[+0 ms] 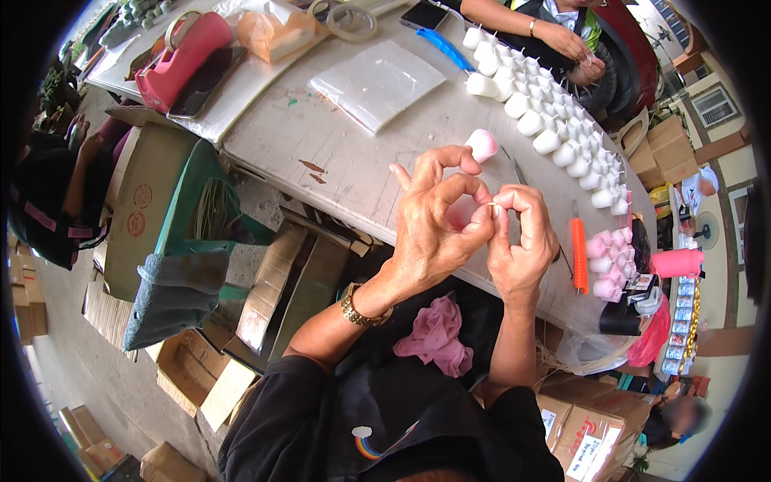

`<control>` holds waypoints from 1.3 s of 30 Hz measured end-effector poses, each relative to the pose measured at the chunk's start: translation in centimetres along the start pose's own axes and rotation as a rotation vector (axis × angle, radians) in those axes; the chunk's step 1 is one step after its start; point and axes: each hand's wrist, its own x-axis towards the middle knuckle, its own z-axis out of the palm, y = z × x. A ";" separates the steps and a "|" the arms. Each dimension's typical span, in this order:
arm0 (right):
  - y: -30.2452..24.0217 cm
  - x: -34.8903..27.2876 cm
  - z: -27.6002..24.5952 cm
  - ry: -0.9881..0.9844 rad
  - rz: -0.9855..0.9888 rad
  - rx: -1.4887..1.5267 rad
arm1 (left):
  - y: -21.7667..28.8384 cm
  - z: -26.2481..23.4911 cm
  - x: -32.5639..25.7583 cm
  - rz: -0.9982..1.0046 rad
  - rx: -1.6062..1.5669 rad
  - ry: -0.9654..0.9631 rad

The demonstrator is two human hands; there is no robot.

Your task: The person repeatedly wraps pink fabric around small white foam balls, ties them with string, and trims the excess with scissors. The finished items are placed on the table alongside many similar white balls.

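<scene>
Above the table's near edge, my left hand (446,217) and my right hand (520,241) meet fingertip to fingertip. Both are closed in a pinch on a small pale piece (492,206), too small to name. Between the left thumb and fingers shows a pink patch, mostly hidden. Just beyond my left fingers is a pink and white candle (483,145); whether a finger touches it I cannot tell. White candles (548,142) with upright wicks stand in rows farther right. Several pink candles (610,259) cluster at the right end of the table.
On the table (273,136) lie a clear plastic packet (376,84), a blue tool (446,50), an orange-handled tool (579,255) and a red tape dispenser (183,64). A pink cloth (436,336) rests on my lap. Another person's hands (585,60) work across the table.
</scene>
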 end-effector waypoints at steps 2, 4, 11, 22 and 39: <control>0.0 0.0 0.0 -0.022 0.026 0.022 | -0.1 -0.2 0.1 0.027 0.012 -0.022; 0.0 -0.1 0.0 -0.016 0.026 0.011 | -0.2 -0.4 0.2 0.013 -0.028 -0.051; 0.0 -0.1 0.8 0.121 -0.165 -0.183 | -0.1 -0.7 0.7 -0.123 -0.194 -0.090; 0.5 0.3 0.8 0.084 -0.295 -0.228 | -0.1 -1.2 0.9 -0.300 -0.534 -0.131; 0.7 1.7 -1.9 -0.169 -0.531 -0.331 | -0.2 -1.9 1.4 -0.197 -0.296 -0.233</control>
